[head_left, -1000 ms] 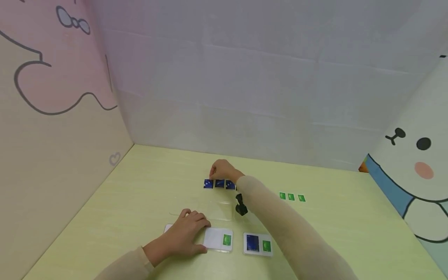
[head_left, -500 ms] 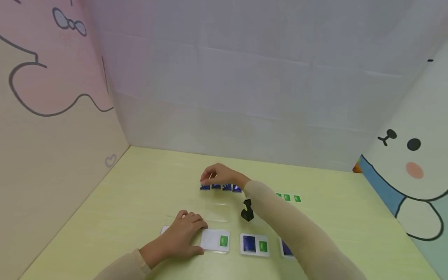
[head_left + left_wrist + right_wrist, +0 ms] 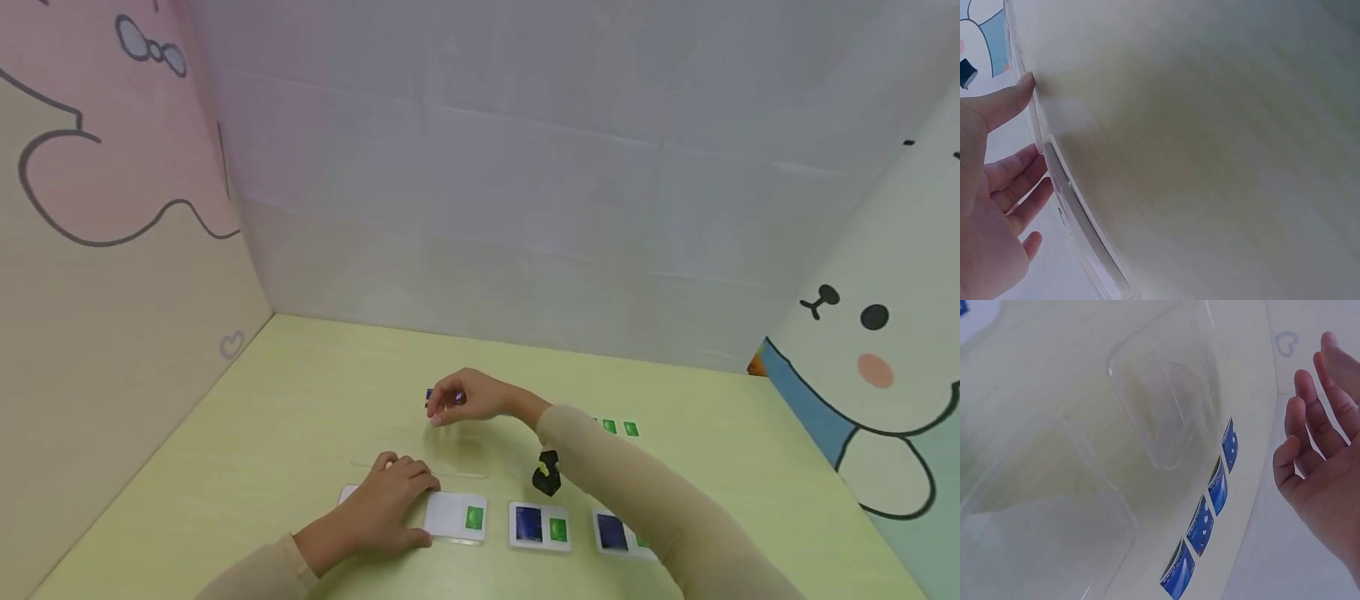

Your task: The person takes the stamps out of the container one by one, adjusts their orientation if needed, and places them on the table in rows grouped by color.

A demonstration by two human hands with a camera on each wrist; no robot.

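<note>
In the head view my left hand [image 3: 378, 508] lies over white cards in clear plastic cases, its thumb and fingertips at the left edge of one white card [image 3: 447, 515] bearing a green sticker. The left wrist view shows its fingertips touching the rim of a clear case [image 3: 1082, 219]. My right hand [image 3: 476, 396] hovers with loosely bent fingers near a row of blue picture stickers, mostly hidden behind it. From the right wrist, several blue stickers [image 3: 1200, 526] lie on the table, and nothing shows between this hand's fingers [image 3: 1313, 409].
Clear plastic pieces [image 3: 1163, 464] lie between the hands. To the right are cased cards with blue and green stickers [image 3: 529, 525] [image 3: 612, 533], the farther one partly under the right sleeve [image 3: 637, 483]. Small green stickers [image 3: 631, 428] sit farther back. Walls with cartoon drawings enclose the table [image 3: 300, 375].
My right hand has come from the left end of the blue sticker row a little toward me, its fingers loosening. The left hand keeps its place; the head view has shifted slightly.
</note>
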